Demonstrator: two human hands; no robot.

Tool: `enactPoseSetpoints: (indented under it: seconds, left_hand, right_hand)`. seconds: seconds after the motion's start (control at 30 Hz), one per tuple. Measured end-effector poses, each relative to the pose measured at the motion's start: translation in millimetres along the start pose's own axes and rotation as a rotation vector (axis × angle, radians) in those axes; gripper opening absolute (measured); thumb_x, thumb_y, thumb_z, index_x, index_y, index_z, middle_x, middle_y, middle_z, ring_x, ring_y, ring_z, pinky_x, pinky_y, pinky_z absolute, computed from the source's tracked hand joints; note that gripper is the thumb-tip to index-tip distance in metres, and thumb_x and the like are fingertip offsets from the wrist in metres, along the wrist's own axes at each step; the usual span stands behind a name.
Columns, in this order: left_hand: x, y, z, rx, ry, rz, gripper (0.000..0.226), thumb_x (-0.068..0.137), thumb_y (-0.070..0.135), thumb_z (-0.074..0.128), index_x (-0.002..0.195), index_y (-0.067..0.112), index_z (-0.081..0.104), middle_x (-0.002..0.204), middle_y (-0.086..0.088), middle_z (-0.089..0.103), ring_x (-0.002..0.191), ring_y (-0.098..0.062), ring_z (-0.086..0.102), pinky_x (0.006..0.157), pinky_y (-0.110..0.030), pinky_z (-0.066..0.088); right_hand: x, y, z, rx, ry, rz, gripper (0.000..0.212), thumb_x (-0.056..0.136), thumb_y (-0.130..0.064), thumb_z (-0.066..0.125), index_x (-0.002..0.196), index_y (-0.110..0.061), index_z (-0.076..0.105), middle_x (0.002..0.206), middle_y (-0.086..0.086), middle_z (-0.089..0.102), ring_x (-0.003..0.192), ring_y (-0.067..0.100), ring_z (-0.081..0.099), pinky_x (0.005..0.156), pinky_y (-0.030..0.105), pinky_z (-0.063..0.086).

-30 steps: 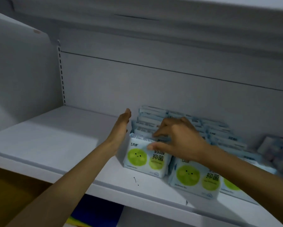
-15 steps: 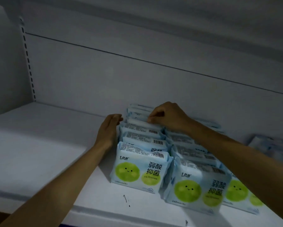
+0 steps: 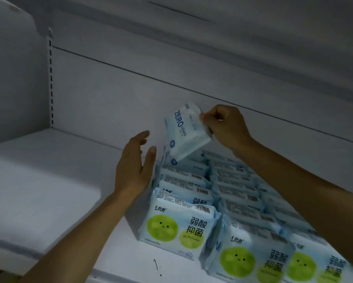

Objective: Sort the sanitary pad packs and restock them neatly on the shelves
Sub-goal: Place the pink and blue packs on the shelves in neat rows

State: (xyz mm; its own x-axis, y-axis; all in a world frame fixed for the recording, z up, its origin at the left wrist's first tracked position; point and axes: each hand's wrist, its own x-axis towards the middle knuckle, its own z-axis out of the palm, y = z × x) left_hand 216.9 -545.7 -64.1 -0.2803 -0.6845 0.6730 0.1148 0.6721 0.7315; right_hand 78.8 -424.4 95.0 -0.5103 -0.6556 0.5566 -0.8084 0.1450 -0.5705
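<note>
Right hand (image 3: 225, 127) pinches a pale blue soft "ZERO" pack (image 3: 184, 132) by its corner, dangling above the far end of the green-dot pack rows (image 3: 194, 193). Left hand (image 3: 136, 166) hovers open beside them. A corner grip could slip, toppling the row on the white shelf (image 3: 49, 180).

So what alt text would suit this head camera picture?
A right hand lifts a pale blue "ZERO" pad pack above rows of green-dot packs standing on a white shelf. The left hand hovers open beside the leftmost row.
</note>
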Motion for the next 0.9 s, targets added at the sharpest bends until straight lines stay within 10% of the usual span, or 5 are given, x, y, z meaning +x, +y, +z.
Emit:
enactPoseSetpoints:
  seconds: [0.13, 0.27, 0.53, 0.7, 0.9]
  left_hand:
    - [-0.5, 7.0, -7.0, -0.095, -0.05, 0.029, 0.096, 0.069, 0.068, 0.068, 0.147, 0.026, 0.033, 0.141, 0.013, 0.042, 0.126, 0.004, 0.041, 0.103, -0.01, 0.034]
    - [8.0, 11.4, -13.1, -0.108, 0.217, -0.06, 0.049, 0.08, 0.036, 0.075, 0.12, 0.013, 0.056, 0.098, 0.021, 0.062, 0.093, -0.001, 0.063, 0.075, -0.004, 0.045]
    - [20.3, 16.4, -18.5, -0.648, 0.244, -0.416, 0.015, 0.094, 0.022, 0.059, 0.108, 0.017, 0.063, 0.089, 0.001, 0.071, 0.073, -0.008, 0.07, 0.064, -0.022, 0.057]
    - [23.5, 14.8, -17.8, -0.823, 0.192, -0.546, 0.013, 0.094, 0.023, 0.058, 0.103, 0.017, 0.065, 0.089, -0.003, 0.073, 0.077, -0.016, 0.068, 0.077, -0.034, 0.056]
    - [17.8, 13.2, -17.0, -0.477, 0.201, -0.171, 0.025, 0.09, 0.02, 0.061, 0.115, 0.014, 0.058, 0.101, 0.006, 0.066, 0.091, -0.009, 0.064, 0.081, -0.021, 0.053]
  right_hand:
    - [-6.9, -31.0, 19.6, 0.357, -0.182, 0.301, 0.016, 0.09, -0.016, 0.064, 0.076, -0.007, 0.062, 0.067, 0.005, 0.064, 0.044, 0.008, 0.06, 0.044, 0.018, 0.044]
    - [-7.7, -54.8, 35.8, 0.579, -0.305, 0.322, 0.016, 0.095, -0.018, 0.058, 0.088, -0.006, 0.066, 0.071, 0.005, 0.069, 0.061, 0.017, 0.068, 0.053, 0.021, 0.053]
    - [-21.5, -26.9, 57.3, -0.099, -0.431, -0.396, 0.045, 0.086, -0.023, 0.072, 0.127, -0.02, 0.056, 0.125, -0.007, 0.059, 0.115, 0.007, 0.053, 0.099, 0.022, 0.041]
    - [-29.5, -22.4, 69.0, -0.274, -0.326, -0.612, 0.069, 0.072, -0.049, 0.074, 0.129, -0.015, 0.056, 0.129, 0.003, 0.057, 0.115, 0.021, 0.05, 0.096, 0.04, 0.041]
    - [-22.3, -30.2, 63.6, -0.51, 0.003, -0.944, 0.058, 0.082, -0.021, 0.067, 0.137, -0.014, 0.05, 0.145, 0.018, 0.043, 0.129, 0.029, 0.038, 0.105, 0.046, 0.032]
